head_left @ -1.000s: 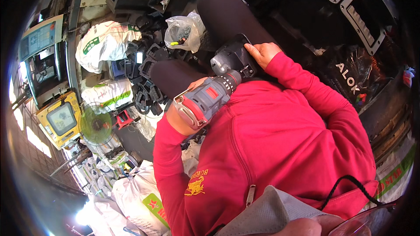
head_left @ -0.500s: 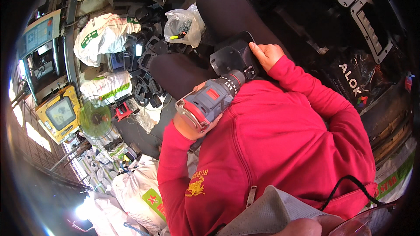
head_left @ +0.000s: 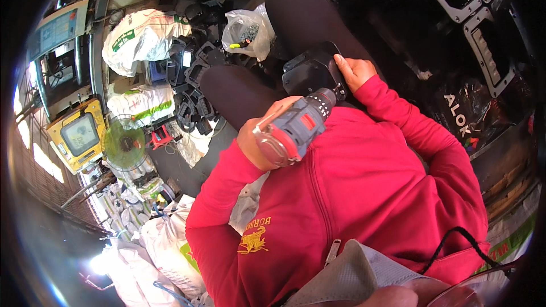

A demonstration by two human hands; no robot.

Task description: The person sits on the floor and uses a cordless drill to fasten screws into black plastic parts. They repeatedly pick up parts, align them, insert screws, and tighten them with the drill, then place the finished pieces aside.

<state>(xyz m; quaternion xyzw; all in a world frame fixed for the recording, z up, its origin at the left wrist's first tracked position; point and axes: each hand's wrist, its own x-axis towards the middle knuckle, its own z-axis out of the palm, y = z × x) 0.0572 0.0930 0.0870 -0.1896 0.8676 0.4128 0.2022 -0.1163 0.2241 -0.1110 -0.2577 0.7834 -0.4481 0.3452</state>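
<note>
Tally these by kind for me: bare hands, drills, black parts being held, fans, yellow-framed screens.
Hands: 2 (left hand, right hand)
Drill: 1
Held black part: 1
Fan: 1
Yellow-framed screen: 1
Total: 6

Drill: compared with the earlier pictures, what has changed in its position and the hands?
The drill and left hand have shifted right in the picture; the left sleeve now angles farther outward at the elbow. Nothing was taken hold of or let go: the right hand still grips the black part.
</note>
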